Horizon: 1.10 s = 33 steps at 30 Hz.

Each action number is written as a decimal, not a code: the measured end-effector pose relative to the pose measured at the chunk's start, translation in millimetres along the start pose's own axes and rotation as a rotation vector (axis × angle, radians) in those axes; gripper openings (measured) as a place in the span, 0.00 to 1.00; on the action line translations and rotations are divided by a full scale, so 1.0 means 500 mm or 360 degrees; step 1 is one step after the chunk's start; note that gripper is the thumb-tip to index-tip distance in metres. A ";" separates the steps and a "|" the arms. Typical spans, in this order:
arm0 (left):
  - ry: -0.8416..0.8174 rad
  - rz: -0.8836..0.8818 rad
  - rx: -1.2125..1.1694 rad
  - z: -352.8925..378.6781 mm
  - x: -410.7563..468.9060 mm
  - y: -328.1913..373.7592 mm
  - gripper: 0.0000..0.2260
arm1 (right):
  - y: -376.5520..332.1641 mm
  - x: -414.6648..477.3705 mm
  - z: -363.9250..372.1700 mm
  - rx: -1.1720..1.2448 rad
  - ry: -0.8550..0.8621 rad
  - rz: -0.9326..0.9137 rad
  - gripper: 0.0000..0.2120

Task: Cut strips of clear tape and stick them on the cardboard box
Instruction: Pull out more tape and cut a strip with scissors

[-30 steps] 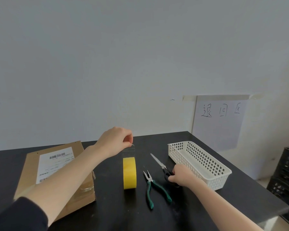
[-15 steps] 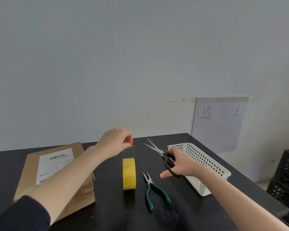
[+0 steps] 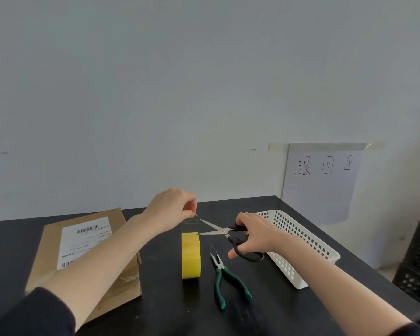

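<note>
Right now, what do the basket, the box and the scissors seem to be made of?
Basket: looks like white moulded plastic, smooth, with a grid of holes. Box: brown cardboard, matte, edges bent. Scissors: shiny metal blades, black handles, probably plastic.

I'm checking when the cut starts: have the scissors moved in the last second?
Yes. The scissors left the table beside the pliers and now sit raised in the right hand, blades open at the tape strip above the yellow roll.
</note>
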<state>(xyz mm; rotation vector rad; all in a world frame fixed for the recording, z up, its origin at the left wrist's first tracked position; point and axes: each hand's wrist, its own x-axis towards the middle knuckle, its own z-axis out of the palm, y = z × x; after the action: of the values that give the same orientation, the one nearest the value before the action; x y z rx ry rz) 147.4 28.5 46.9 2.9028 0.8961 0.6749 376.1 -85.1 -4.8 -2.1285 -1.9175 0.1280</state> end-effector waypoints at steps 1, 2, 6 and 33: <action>0.0001 0.0002 0.0001 0.000 0.000 0.000 0.00 | -0.004 0.003 -0.002 -0.0007 -0.0004 -0.0012 0.33; 0.0002 0.0004 0.0004 -0.001 -0.001 0.001 0.00 | -0.008 0.008 -0.004 -0.0012 -0.0006 -0.0025 0.33; -0.0004 0.0008 0.0011 -0.001 -0.001 0.001 0.01 | -0.016 0.027 -0.004 -0.0035 -0.0024 -0.0072 0.32; -0.0026 0.0030 0.0006 -0.005 -0.002 -0.004 0.02 | -0.050 0.067 -0.004 -0.0080 -0.0023 -0.0106 0.27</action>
<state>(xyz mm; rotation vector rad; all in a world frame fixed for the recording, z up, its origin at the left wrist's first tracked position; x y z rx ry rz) 144.5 29.5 48.5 2.9191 0.8704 0.6509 356.4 -50.2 7.5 -2.0973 -2.0179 0.0832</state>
